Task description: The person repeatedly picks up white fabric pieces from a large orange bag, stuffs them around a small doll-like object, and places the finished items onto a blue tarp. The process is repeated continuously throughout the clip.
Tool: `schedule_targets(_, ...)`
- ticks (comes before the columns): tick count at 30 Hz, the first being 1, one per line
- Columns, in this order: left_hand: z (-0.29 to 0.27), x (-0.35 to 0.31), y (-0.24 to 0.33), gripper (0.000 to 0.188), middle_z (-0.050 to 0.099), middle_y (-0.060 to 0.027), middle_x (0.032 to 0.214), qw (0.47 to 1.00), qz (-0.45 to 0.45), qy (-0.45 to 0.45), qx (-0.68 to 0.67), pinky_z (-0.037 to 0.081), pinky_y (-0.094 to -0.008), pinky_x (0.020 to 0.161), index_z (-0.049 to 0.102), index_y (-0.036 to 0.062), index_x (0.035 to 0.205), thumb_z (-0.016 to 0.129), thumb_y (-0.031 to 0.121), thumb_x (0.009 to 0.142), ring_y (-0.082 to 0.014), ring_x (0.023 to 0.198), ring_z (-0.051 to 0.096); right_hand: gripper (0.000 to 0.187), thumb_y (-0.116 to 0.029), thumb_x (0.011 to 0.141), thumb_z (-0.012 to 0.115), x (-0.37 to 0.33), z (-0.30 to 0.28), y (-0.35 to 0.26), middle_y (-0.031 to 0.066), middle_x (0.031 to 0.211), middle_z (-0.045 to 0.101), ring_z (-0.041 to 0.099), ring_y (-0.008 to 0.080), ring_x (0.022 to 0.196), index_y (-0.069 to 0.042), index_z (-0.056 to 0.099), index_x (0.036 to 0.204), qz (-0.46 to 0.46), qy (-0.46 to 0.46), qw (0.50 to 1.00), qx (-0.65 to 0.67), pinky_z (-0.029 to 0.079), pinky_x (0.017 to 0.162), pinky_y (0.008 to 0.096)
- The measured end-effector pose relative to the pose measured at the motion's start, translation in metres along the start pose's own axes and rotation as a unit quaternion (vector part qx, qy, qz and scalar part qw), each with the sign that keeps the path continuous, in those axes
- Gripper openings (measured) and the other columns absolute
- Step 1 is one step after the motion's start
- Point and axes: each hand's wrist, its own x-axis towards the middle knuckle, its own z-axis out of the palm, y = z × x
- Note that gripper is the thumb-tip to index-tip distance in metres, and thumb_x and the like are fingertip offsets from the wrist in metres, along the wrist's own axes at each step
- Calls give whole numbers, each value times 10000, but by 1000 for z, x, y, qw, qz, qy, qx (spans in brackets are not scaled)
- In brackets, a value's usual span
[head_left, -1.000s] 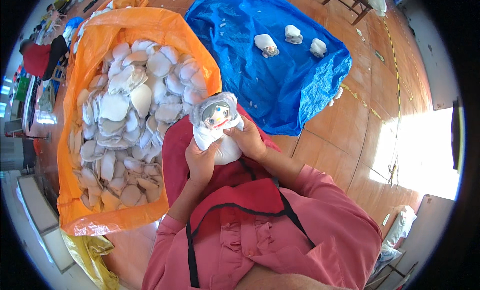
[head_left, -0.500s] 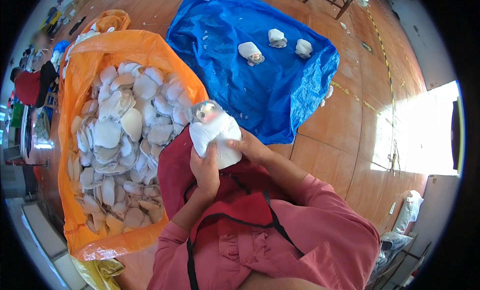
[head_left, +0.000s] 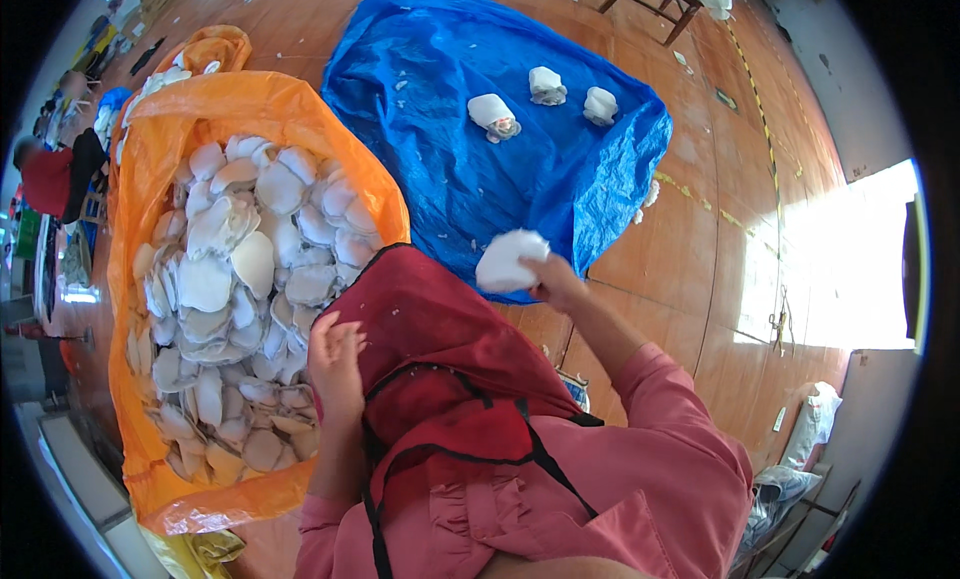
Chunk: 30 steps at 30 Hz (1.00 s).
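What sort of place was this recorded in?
Probably a workshop: a large orange sack full of flat pale pieces, a blue tarp with three white bundles on it, and striped floor tape.

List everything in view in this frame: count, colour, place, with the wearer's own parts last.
Blue sheet: one, blue, ahead
Stuffed pieces: three, white with grey, on the blue sheet
Held white piece: one, white, mid-picture, blurred
Orange sack: one, orange, left
Padded pieces: too many to count, off-white, inside the orange sack
Yellow plastic: one, yellow, lower left
Wooden furniture: one, brown, top right
Floor: one, orange-brown
Co-worker: at least one, red top, far left
Apron: one, dark red, on the lap
Left hand: one, bare, empty, beside the orange sack
Right hand: one, bare, gripping the held white piece
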Motion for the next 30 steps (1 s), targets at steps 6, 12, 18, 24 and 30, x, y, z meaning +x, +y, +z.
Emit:
schedule_targets(6,-93,-7,-51,310,636,-75,1024,988,25,129,82,514,-256,729,530,57,1245,575,29,939,-128,820,603,470,-313,929,664,67,-37,-93,90,1040,608,613,193,858,-55,456,1263,-147,62,977,144,554,683,277)
schedule_targets(12,-147,-38,-77,284,628,-58,992,971,-37,228,66,493,-248,666,516,37,1232,558,43,951,-122,777,599,514,-167,932,620,40,28,-59,125,1085,621,629,211,942,-27,413,1380,-127,67,989,-42,551,742,309)
schedule_targets(18,-220,-39,-142,236,630,-49,989,965,-52,227,124,498,-263,681,561,40,1177,572,78,944,-132,826,607,255,-100,936,564,7,60,11,83,1014,680,633,158,908,-30,605,1178,-110,-21,985,-134,534,755,296)
schedule_targets(24,-317,-29,-233,236,656,-137,1023,875,-61,216,429,506,-357,813,622,15,1108,592,147,915,-270,946,625,246,-87,928,556,-31,69,29,79,1013,676,628,158,921,-35,623,1159,-225,-19,936,-271,505,814,301)
schedule_targets(30,-303,-24,-253,332,703,-181,990,786,-250,127,551,536,-454,818,696,70,1003,498,328,935,-351,951,675,196,-74,945,563,-90,101,29,79,983,660,598,121,835,-18,624,1124,-219,-76,962,-145,485,744,242)
